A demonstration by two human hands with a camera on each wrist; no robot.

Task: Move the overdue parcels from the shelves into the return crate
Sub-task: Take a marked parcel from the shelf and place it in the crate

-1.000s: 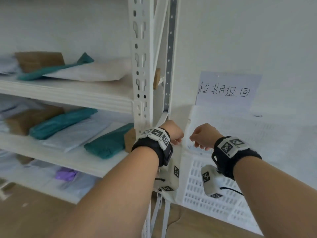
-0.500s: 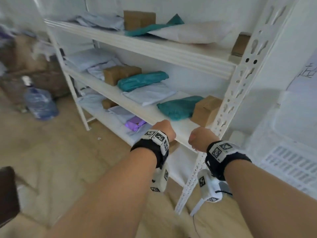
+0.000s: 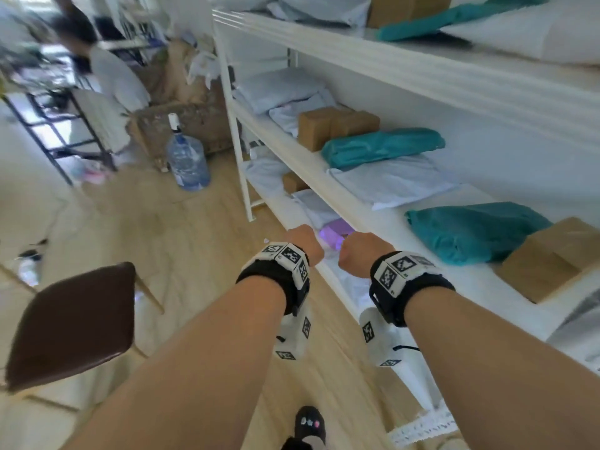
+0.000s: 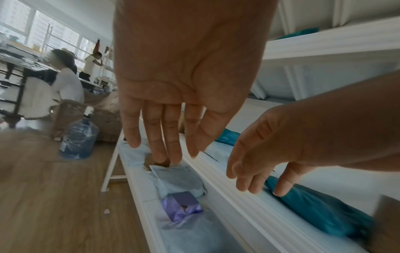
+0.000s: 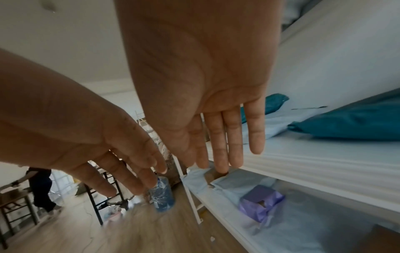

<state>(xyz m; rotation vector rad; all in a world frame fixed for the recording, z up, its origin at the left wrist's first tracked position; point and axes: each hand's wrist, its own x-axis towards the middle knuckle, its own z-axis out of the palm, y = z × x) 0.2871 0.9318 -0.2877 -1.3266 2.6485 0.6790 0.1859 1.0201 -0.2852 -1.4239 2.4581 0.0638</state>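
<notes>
Both my hands hang empty in front of the white shelf rack [image 3: 324, 170], fingers straight. My left hand [image 3: 303, 243] and right hand [image 3: 357, 254] are side by side just above the bottom shelf. A purple wrapped parcel [image 3: 332, 237] lies on that shelf directly beyond the hands, also seen in the left wrist view [image 4: 184, 208] and the right wrist view [image 5: 259, 200]. On the middle shelf lie a teal bag [image 3: 474, 233], a brown box [image 3: 548, 258], a pale mailer [image 3: 389, 183] and another teal bag [image 3: 380, 147]. The return crate is out of view.
A brown-seated stool [image 3: 71, 319] stands on the wooden floor at my left. A large water jug [image 3: 186, 164] sits by the rack's far post. A person [image 3: 107, 73] sits at the back left. My foot [image 3: 308, 423] shows below.
The view has swung left from the white crate to the shelves. Both hands left the crate's rim and now hover low before the bottom shelf.
</notes>
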